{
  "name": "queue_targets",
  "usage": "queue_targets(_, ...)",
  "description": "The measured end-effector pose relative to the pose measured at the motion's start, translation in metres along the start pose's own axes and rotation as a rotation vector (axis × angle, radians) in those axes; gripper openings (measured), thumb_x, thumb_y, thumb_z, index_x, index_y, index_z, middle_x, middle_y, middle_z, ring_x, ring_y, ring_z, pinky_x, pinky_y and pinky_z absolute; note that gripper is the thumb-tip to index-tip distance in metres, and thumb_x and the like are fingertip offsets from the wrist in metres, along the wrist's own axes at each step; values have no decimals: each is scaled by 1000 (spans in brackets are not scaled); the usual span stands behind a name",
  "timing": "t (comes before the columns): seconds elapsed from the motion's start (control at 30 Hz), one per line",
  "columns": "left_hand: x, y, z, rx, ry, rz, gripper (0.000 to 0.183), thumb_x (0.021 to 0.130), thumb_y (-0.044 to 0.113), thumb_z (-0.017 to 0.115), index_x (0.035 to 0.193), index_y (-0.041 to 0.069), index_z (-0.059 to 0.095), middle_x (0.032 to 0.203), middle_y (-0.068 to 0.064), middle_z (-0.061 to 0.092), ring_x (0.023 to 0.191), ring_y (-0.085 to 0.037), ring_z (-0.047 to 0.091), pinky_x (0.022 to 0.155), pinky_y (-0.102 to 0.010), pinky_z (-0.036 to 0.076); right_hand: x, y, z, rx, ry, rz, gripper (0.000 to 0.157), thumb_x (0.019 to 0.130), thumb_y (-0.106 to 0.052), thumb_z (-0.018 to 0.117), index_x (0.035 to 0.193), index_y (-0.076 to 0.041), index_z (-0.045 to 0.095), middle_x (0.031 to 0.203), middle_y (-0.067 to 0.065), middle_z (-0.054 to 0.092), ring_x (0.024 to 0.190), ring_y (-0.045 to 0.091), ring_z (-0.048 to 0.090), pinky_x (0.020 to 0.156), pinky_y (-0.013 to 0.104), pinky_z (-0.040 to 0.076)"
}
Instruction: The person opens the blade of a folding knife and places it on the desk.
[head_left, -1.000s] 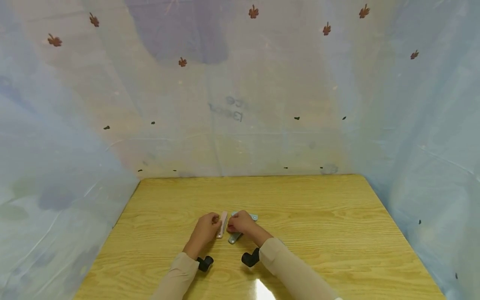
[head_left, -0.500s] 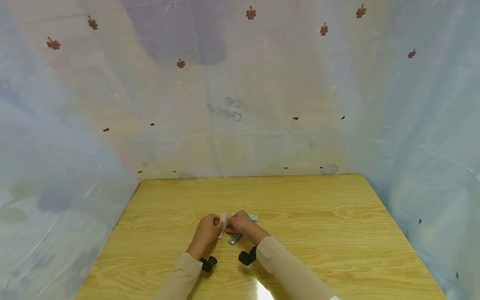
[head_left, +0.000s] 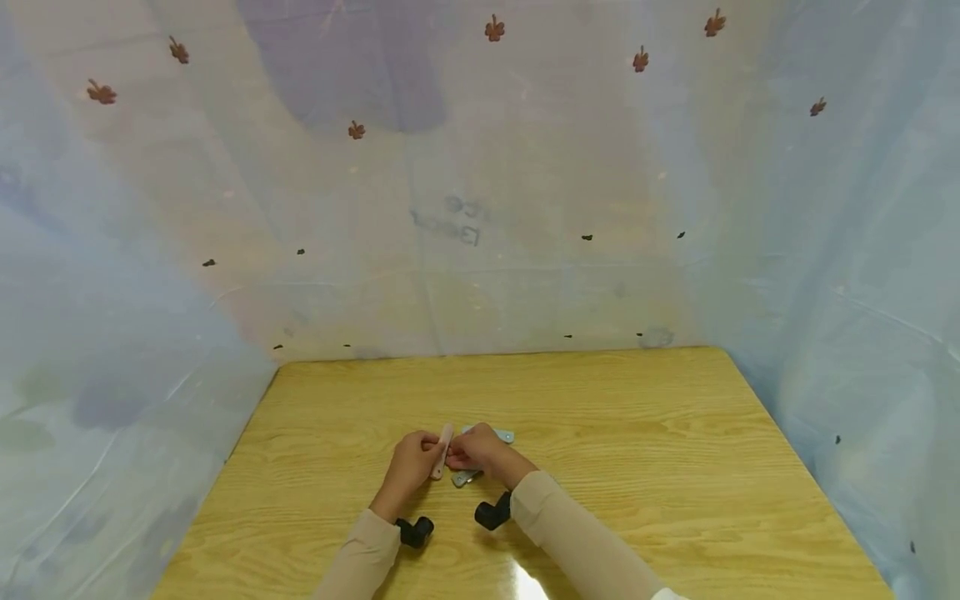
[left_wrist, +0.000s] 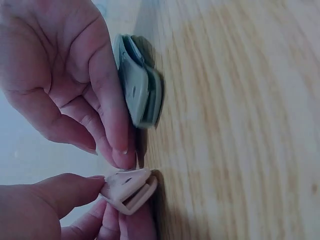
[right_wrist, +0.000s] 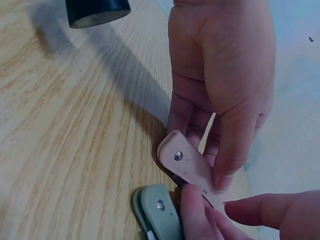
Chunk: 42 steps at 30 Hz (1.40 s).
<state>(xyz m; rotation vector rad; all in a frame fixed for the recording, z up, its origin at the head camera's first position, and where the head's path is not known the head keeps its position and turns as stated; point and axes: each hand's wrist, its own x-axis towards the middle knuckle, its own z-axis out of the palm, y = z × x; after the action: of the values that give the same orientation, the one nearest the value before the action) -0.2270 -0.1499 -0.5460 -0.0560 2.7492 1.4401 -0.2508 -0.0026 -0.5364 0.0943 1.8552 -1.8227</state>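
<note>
In the head view my left hand (head_left: 411, 462) holds a pink folding knife (head_left: 443, 454) between thumb and fingers. Its slotted handle carries a round rivet, and the left wrist view shows the pink handle (left_wrist: 127, 190) standing on its edge near the table. My right hand (head_left: 480, 448) reaches in from the other side; its thumb and finger pinch the long edge of the pink handle (right_wrist: 192, 162). Just under the right hand lies a green folding knife (right_wrist: 161, 210), partly covered. A light blue one (head_left: 507, 436) sticks out behind that hand.
All this lies on a wood-grain table (head_left: 615, 467). Black wrist cameras (head_left: 492, 512) hang under both forearms, low over the tabletop. A pale patterned sheet (head_left: 510, 183) closes off the back and sides.
My right hand has moved slightly left, its fingertips coming to the pink folding knife. The green one has shifted a little left. My left hand has closed more firmly around the pink handle.
</note>
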Motion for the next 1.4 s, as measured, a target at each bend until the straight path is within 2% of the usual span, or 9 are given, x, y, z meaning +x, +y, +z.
queue_targets(0.17,-1,1,-1,-42,20,-12,25,92,18,60,105,-3,64,91,-8,65,79,-18,61,65,-31,52,-1,0,-4,38,4,-24,22,91,0,52,103,15,61,97,31,62,79,26,67,73,33,55)
queue_targets(0.33,1,6,-1,-170,27,-16,27,92,20,61,107,-2,63,94,-10,64,81,-19,61,65,-30,52,-10,-8,-14,55,-5,-76,24,93,-4,54,110,11,59,94,26,64,84,30,66,73,35,55)
queue_targets(0.47,0,15,-2,-263,3,-16,30,92,23,61,110,-1,62,98,-12,63,81,-19,62,65,-31,54,-20,-16,-22,82,-36,-126,27,94,-7,55,113,11,58,97,24,64,92,35,64,80,40,53)
queue_targets(0.6,-4,26,-3,-348,-25,-21,33,92,23,61,114,-2,60,101,-14,61,82,-21,63,66,-32,55,-25,-17,-26,128,-41,-161,28,94,-10,56,113,10,58,91,17,65,86,29,66,83,42,51)
queue_targets(0.77,-9,38,-1,-420,-54,-6,35,93,21,59,116,-6,58,102,-17,61,81,-21,63,66,-33,56,-30,-15,-31,184,-24,-183,31,94,-15,58,113,10,58,84,9,65,75,15,65,81,38,52)
queue_targets(0.93,-15,48,1,-504,-99,21,38,94,20,58,119,-8,54,104,-19,60,85,-25,64,69,-36,56,-42,-16,-36,238,-34,-206,33,94,-16,57,113,11,57,83,7,63,75,13,63,78,34,54)
queue_targets(1.1,-21,56,5,-533,-139,10,39,93,23,60,119,-6,54,103,-15,60,87,-23,64,72,-35,55,-53,-18,-42,253,-34,-221,33,94,-17,57,113,10,57,88,8,62,78,13,62,73,28,54)
queue_targets(1.3,-27,65,10,-558,-162,-8,39,91,27,61,116,-3,56,99,-11,63,84,-20,63,77,-41,54,-62,-16,-48,213,33,-258,33,91,-19,62,109,9,60,89,7,63,78,13,62,75,31,54)
queue_targets(1.4,-30,68,12,-585,-176,-7,40,92,27,61,116,-4,55,97,-11,63,84,-20,63,78,-41,53,-66,-14,-51,196,64,-289,33,89,-19,64,105,9,61,87,7,64,77,13,62,75,31,54)
